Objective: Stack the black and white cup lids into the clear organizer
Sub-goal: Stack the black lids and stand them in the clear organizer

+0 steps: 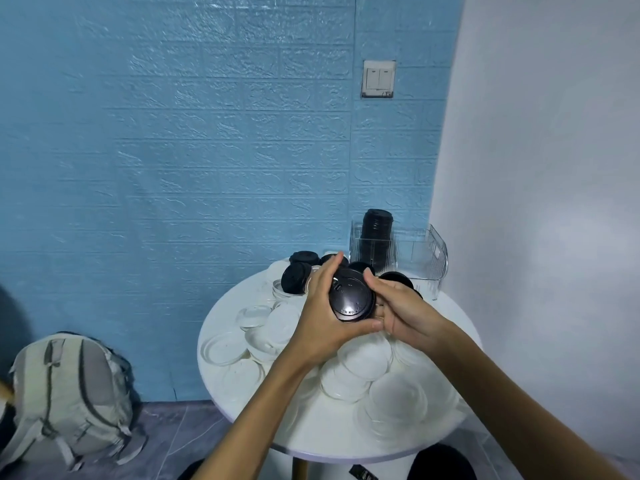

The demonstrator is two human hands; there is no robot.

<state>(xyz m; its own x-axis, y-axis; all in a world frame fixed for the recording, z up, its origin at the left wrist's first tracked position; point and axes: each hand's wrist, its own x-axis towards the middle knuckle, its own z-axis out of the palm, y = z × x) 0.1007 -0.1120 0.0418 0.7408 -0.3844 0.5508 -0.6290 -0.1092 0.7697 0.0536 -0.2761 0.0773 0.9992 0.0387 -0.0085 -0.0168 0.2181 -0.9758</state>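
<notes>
Both hands hold a black cup lid above the round white table. My left hand grips it from the left, fingers over its far rim and thumb under its near edge. My right hand grips its right side. Loose black lids lie on the table behind my hands. Several white lids lie heaped on the near half. The clear organizer stands at the table's far right; a tall stack of black lids fills its left compartment.
A blue brick-pattern wall runs behind the table, and a white wall stands close on the right. A grey backpack leans on the floor at the left. A light switch is on the blue wall.
</notes>
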